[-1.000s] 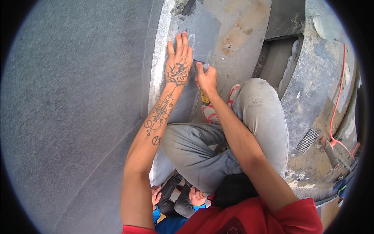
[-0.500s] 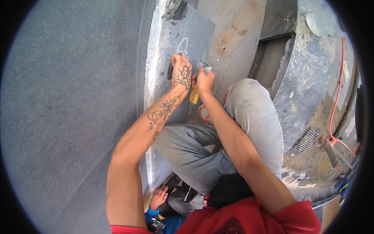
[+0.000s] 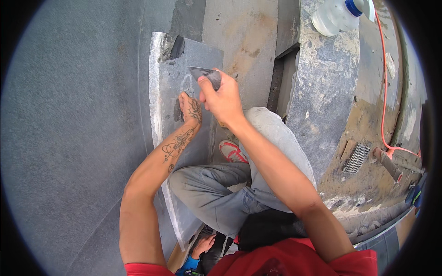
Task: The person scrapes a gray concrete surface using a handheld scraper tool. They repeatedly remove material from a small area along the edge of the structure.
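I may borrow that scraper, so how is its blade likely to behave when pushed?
The scraper blade looks thin and flat, so it probably flexes slightly but is fairly stiff overall. Dark smears on it suggest it may drag rather than slide cleanly. The right hand holds the tool alone, so it is likely light.

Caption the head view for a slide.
Right hand gripping a flat-bladed scraper beside the curled left hand, over a grey slab.

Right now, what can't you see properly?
In the head view:
Handle of the grey triangular metal scraper: mostly hidden by the bare right hand.
Anything inside the tattooed left hand: hidden by its curl.
Part of the clear plastic bottle: cut by the upper edge.
Most of the blue-sleeved person: red shirt, lower edge.
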A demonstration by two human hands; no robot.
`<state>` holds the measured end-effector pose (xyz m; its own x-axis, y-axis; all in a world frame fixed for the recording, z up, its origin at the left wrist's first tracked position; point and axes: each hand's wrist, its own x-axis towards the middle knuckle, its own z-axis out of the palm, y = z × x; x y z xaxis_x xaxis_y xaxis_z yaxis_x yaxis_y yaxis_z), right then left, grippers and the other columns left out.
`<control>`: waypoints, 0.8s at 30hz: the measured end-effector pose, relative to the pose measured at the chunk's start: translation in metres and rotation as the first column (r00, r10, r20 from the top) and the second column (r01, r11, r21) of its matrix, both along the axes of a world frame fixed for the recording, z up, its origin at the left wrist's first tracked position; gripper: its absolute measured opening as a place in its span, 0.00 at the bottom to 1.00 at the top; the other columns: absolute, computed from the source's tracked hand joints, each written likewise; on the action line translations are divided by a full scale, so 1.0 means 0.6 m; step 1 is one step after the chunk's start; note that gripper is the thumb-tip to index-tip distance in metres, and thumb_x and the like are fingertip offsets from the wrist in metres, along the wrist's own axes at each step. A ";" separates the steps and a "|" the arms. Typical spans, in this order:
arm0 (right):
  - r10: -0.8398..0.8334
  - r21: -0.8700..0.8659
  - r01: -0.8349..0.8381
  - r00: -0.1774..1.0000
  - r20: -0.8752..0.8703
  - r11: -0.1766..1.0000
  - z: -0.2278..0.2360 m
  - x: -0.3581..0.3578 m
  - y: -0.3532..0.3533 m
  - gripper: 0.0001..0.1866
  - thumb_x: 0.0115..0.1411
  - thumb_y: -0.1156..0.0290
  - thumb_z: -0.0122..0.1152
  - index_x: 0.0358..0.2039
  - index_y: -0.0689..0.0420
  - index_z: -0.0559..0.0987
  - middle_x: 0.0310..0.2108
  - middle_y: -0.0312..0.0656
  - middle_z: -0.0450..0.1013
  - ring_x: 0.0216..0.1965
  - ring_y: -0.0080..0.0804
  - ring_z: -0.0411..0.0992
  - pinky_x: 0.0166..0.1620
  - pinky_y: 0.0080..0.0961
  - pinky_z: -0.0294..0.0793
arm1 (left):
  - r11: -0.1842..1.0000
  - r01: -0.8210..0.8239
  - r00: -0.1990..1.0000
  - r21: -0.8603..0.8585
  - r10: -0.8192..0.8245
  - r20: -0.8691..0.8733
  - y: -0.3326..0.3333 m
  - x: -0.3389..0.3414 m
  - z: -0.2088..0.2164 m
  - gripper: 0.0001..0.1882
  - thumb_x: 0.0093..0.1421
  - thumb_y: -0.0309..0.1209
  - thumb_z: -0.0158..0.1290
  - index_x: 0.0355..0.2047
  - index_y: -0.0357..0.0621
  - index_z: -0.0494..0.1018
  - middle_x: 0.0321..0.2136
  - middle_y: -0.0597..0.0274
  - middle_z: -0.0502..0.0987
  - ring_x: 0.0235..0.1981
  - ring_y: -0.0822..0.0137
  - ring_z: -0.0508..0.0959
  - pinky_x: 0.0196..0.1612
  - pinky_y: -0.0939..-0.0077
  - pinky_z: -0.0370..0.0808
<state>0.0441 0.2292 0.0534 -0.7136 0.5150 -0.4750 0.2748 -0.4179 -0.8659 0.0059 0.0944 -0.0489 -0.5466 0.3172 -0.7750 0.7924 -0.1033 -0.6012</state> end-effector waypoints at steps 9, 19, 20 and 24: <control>0.001 -0.598 0.054 0.996 0.091 0.800 -0.005 -0.030 0.020 0.10 0.63 0.67 0.50 0.39 0.60 0.68 0.21 0.43 0.71 0.16 0.30 0.67 0.19 0.29 0.68 | 0.921 0.302 0.953 0.247 -0.300 -0.048 -0.044 -0.043 0.051 0.06 0.63 0.32 0.48 0.32 0.47 0.73 0.24 0.71 0.69 0.30 0.69 0.70 0.43 0.64 0.58; -0.060 -0.679 0.140 0.988 0.140 0.720 -0.026 -0.043 0.031 0.12 0.65 0.65 0.47 0.42 0.61 0.67 0.24 0.43 0.71 0.19 0.31 0.68 0.22 0.31 0.70 | 0.950 0.292 0.954 -0.113 -0.298 -0.039 -0.020 0.012 0.021 0.13 0.64 0.30 0.46 0.21 0.51 0.71 0.16 0.69 0.61 0.21 0.67 0.63 0.42 0.60 0.56; -0.070 -0.678 0.150 0.987 0.144 0.719 -0.028 -0.045 0.034 0.12 0.65 0.65 0.47 0.42 0.61 0.67 0.24 0.43 0.71 0.19 0.31 0.68 0.22 0.31 0.71 | 0.955 0.280 0.954 -0.095 -0.288 -0.083 -0.013 0.010 0.013 0.14 0.64 0.29 0.45 0.20 0.51 0.70 0.14 0.69 0.59 0.18 0.68 0.62 0.40 0.59 0.56; -0.055 -0.677 0.139 0.988 0.144 0.722 -0.032 -0.040 0.035 0.13 0.65 0.65 0.47 0.42 0.61 0.67 0.25 0.43 0.71 0.20 0.31 0.68 0.23 0.31 0.71 | 0.981 0.158 0.987 -0.113 -0.161 -0.024 -0.004 -0.008 -0.032 0.13 0.65 0.30 0.46 0.22 0.53 0.72 0.15 0.70 0.62 0.19 0.68 0.63 0.39 0.57 0.55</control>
<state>0.0199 0.2500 0.0340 -0.6016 0.0838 -0.7944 0.2712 -0.9140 -0.3019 0.0011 0.0920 -0.0683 -0.5219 0.3162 -0.7922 0.7402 -0.2937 -0.6049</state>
